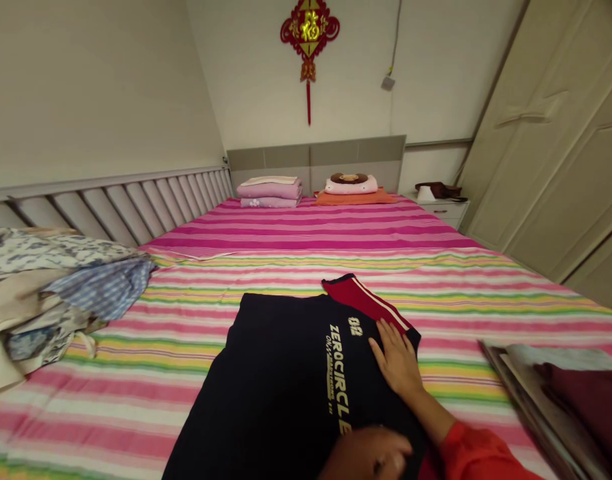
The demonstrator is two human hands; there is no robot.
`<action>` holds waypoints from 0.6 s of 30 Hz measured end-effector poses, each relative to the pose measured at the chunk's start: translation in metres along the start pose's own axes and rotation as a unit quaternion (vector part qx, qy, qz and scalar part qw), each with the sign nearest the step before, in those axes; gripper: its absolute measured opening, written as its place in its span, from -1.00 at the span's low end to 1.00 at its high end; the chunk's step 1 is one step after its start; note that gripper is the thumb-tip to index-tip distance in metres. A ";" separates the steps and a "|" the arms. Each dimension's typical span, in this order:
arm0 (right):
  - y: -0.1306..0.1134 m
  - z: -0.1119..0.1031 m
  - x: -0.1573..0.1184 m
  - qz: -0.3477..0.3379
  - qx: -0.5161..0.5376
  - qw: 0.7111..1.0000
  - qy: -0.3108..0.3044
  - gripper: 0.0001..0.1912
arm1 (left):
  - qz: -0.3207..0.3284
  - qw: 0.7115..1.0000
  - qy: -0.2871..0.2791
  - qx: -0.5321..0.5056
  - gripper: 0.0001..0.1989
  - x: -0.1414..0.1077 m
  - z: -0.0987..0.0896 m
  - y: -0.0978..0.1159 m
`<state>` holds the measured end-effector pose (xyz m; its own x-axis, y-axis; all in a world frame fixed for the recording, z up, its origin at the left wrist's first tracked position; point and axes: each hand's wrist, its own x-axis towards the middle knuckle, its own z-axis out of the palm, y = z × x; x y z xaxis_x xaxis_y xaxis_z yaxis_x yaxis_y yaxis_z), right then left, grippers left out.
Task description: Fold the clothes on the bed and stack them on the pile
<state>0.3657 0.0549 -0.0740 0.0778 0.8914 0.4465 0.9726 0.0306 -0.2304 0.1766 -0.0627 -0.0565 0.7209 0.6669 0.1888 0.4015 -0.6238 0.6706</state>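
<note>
A dark navy T-shirt (pixel 281 373) lies on the striped bed, turned sideways, with pale printed lettering on its front. Its red sleeve (pixel 366 300) with white stripes points away from me. My right hand (pixel 399 360) rests flat on the shirt near the base of that sleeve, fingers stretched out. At the lower edge of the view, my left hand (pixel 369 453) is over the shirt's near part. Motion blurs it, and its fingers look bent, but what they hold, if anything, is not clear.
Rumpled clothes (pixel 61 293) are heaped on the left of the bed (pixel 196 353). Folded clothes (pixel 566 393) lie at the right. Folded bedding (pixel 271 191) and a pillow stack (pixel 353 190) sit by the headboard (pixel 336 155). A slatted rail (pixel 151 207) runs along the left.
</note>
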 end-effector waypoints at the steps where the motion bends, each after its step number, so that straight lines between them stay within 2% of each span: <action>1: 0.002 0.005 -0.005 0.020 0.005 1.000 -0.003 -0.42 | -0.025 0.999 0.039 -0.019 -0.59 0.017 -0.012 -0.006; 2: 0.004 0.009 -0.008 0.031 0.013 0.999 0.000 -0.40 | -0.044 0.996 0.073 -0.033 -0.59 0.035 -0.026 -0.013; 4: 0.009 0.013 -0.009 0.036 0.035 0.999 0.017 -0.39 | -0.060 0.994 0.092 -0.021 -0.59 0.067 -0.053 -0.034; 7: 0.013 0.014 -0.008 0.037 0.060 0.996 0.046 -0.40 | -0.102 0.990 0.059 0.075 -0.58 0.098 -0.084 -0.072; 9: 0.013 0.013 -0.007 0.041 0.067 0.995 0.054 -0.41 | -0.124 0.982 0.029 0.143 -0.58 0.109 -0.100 -0.097; 11: 0.013 0.013 -0.008 0.045 0.070 0.995 0.056 -0.41 | -0.156 0.968 0.024 0.195 -0.59 0.115 -0.114 -0.116; 15: 0.012 0.013 -0.009 0.047 0.074 0.995 0.048 -0.39 | -0.274 0.927 0.091 0.239 -0.59 0.130 -0.143 -0.133; 18: 0.012 0.013 -0.009 0.048 0.078 0.994 0.050 -0.39 | -0.313 0.909 0.139 0.236 -0.59 0.149 -0.156 -0.131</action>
<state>0.3744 0.0532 -0.0916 0.1986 0.8441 0.4980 0.9140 0.0239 -0.4050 0.1435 0.1823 -0.0040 0.1230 0.9880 0.0937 0.9294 -0.1478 0.3381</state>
